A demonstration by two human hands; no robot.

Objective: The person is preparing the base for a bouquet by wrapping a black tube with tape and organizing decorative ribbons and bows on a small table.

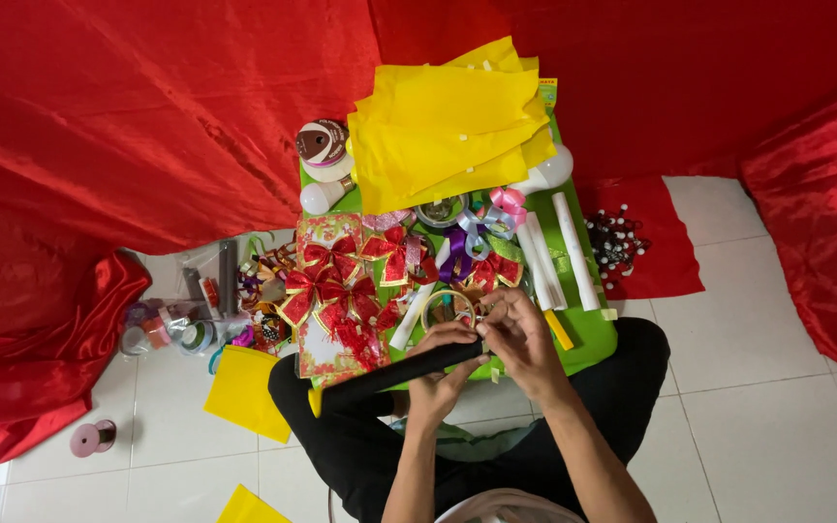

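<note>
Left hand (pixel 441 373) fingers clamped round black roll (pixel 394 374); right hand (pixel 522 339) fingers pinching roll's end, above green tray (pixel 593 334).

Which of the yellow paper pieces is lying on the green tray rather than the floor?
The big crumpled yellow paper stack at the green tray's far end; the others lie on the white tiles.

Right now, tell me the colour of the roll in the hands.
Black roll, held by both hands, best in the head view.

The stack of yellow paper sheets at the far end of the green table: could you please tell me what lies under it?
The yellow paper sheets lie on the green table, overlapping a grey round container. Whatever else lies beneath is covered.
</note>
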